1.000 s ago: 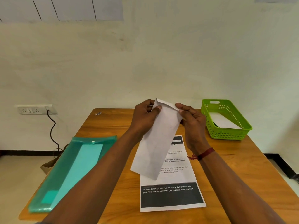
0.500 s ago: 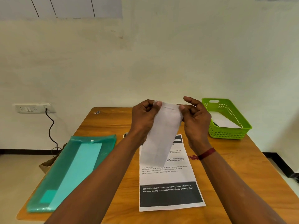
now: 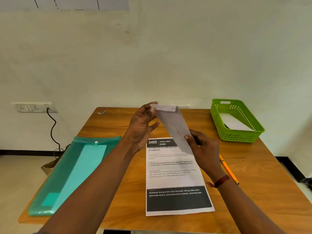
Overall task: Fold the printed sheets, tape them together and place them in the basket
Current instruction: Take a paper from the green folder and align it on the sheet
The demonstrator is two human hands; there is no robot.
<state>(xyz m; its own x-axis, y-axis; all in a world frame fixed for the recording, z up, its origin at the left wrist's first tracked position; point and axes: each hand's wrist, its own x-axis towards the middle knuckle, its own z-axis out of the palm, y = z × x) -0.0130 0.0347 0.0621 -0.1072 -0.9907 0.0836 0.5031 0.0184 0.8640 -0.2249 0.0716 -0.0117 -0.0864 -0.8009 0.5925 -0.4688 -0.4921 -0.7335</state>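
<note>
I've got the folded sheet [image 3: 173,125] up in the air over the far end of the flat printed sheet [image 3: 175,176], slanting down toward that sheet's right side. The right hand [image 3: 200,147] pinches its lower end, thumb on the front and fingers behind, and that looks a firm hold. The left hand [image 3: 143,127] is up at the top corner, fingers curved to the paper and thumb spread well clear. It's blurred there, so I cannot tell whether it grips or only touches.

Now the risks, as I judge them. If only 1 hand truly holds, the long strip can swing or spring open and the crease goes soft. A pinch that low may buckle the middle. I see no tape anywhere, so the 2 sheets could land in the basket unjoined. The flat printed sheet isn't folded yet, and a forearm passing over it could drag it askew.

On to containers. The green basket [image 3: 236,137], far right of the flat printed sheet, holds white paper [image 3: 236,124] lying slanted, with something dark at its near-left edge, too small to name. The folder [image 3: 108,141], left of the flat printed sheet, has its flap down over a paler teal sheet [image 3: 81,168]. A pencil [image 3: 229,169] lies just right of the flat printed sheet.
</note>
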